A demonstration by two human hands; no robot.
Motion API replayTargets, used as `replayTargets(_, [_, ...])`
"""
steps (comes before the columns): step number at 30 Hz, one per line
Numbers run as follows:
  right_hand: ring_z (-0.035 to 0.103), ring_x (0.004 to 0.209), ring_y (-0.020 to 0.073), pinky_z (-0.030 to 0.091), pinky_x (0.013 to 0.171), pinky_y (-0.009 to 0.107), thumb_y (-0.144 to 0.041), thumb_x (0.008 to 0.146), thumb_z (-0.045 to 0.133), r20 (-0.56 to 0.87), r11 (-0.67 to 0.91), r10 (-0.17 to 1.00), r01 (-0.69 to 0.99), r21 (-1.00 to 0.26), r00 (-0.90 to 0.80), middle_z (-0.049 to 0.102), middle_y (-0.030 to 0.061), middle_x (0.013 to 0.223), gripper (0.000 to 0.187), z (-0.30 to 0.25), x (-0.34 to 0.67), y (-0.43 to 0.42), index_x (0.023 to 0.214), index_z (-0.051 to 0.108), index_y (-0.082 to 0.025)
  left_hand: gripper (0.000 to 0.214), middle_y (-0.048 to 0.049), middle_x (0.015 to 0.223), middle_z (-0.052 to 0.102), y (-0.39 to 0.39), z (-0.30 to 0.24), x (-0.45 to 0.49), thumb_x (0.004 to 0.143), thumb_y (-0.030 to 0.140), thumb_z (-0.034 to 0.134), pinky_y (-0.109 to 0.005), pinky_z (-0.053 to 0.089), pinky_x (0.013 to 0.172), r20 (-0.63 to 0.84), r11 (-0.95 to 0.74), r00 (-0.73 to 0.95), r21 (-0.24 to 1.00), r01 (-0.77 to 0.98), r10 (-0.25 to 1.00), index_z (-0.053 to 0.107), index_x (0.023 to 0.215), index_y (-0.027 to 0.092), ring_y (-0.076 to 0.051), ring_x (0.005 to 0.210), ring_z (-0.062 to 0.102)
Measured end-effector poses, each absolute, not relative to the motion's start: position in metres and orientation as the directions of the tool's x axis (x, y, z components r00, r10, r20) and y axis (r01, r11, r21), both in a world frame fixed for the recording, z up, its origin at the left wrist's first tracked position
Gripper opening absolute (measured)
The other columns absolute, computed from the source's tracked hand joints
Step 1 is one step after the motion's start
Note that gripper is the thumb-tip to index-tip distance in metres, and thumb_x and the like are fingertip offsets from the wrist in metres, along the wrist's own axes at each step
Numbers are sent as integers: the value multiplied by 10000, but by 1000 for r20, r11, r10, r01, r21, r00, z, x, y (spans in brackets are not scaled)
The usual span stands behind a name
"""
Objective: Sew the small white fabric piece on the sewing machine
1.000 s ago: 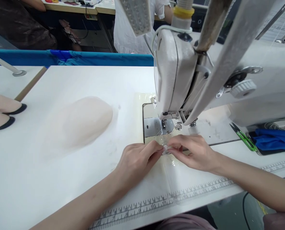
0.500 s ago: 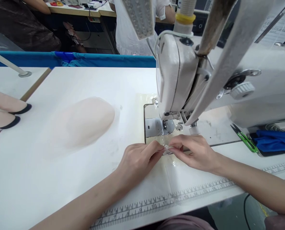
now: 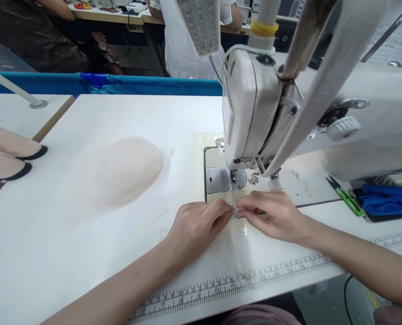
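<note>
My left hand and my right hand meet fingertip to fingertip on the white table, just in front of the needle plate of a white sewing machine. Both hands pinch a tiny clear piece between thumbs and forefingers; it is too small to name. The presser foot and needle stand a short way behind the fingertips.
A pale peach fabric pile lies at left of the plate. Two peach pieces with black tips sit at the far left edge. Green thread snips and blue cloth lie at right. A ruler strip runs along the front edge. People stand beyond the blue partition.
The view has shifted slightly; my hands keep the same pinch on the small clear piece, with only small finger movement.
</note>
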State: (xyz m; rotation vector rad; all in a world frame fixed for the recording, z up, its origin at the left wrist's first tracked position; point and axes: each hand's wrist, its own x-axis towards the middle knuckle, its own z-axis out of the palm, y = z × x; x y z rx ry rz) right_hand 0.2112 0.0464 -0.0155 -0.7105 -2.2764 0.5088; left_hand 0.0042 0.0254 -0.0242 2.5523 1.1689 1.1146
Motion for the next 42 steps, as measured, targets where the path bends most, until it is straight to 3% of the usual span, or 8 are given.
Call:
replayTargets(6, [542,567,88,466,527,201,-159,910,519,497,767,622,345,-540,-605,594,-27,673,111,-13,209,46,978,604,-177,88,55,600,633,25,-20,6,914,194,568,-166,413,483,605,-727,437,390,565,665,530,836,179,-57,471,547])
replayTargets(11, [584,572,75,479,528,190,-175,931,524,567,796,598,335,-505,-566,643,-21,686,102,-10,209,45,937,625,-182,120,127,475,428,22,-17,9,926,282,549,-152,323,412,591,-689,397,420,591,702,484,872,197,-43,388,375])
replayTargets(18, [606,559,105,453,423,245,-82,851,596,686,959,107,257,119,-719,661,-20,626,117,2,217,42,843,673,-170,216,116,535,528,20,-15,9,926,161,492,-146,414,478,566,-730,470,435,527,677,522,1137,199,-42,428,484])
replayTargets(23, [583,542,84,449,406,215,-88,835,624,661,951,-15,193,240,-750,634,-43,589,168,14,220,40,736,673,-215,63,57,697,700,20,-13,9,889,161,581,-160,494,566,607,-753,452,459,471,653,609,932,196,-55,553,623])
replayTargets(28, [592,544,77,447,449,221,-147,890,591,609,922,385,316,-223,-694,674,-38,655,96,4,220,42,848,668,-184,134,78,544,606,20,-10,9,881,208,586,-171,366,413,331,-569,484,643,513,810,647,762,201,-55,427,488])
replayTargets(32, [620,591,79,462,525,201,-192,877,621,371,667,717,425,-612,-591,694,-33,698,84,-9,214,51,837,694,-178,175,64,495,531,23,-14,12,866,244,590,-235,341,469,340,-556,442,447,701,830,639,702,205,-90,442,435])
replayTargets(37, [601,601,106,427,550,231,-232,887,599,241,518,843,607,-602,-481,680,-7,698,135,-14,209,63,860,726,-196,281,-67,908,673,27,-17,15,836,323,634,-350,436,693,446,-557,429,208,804,786,582,1064,167,-220,812,606])
replayTargets(42, [592,667,126,411,626,264,-261,890,610,239,523,846,658,-542,-476,651,4,704,143,-16,207,71,814,711,-195,174,-46,989,706,23,-13,16,859,209,625,-402,391,810,555,-657,577,-72,751,599,619,1033,210,-242,939,604])
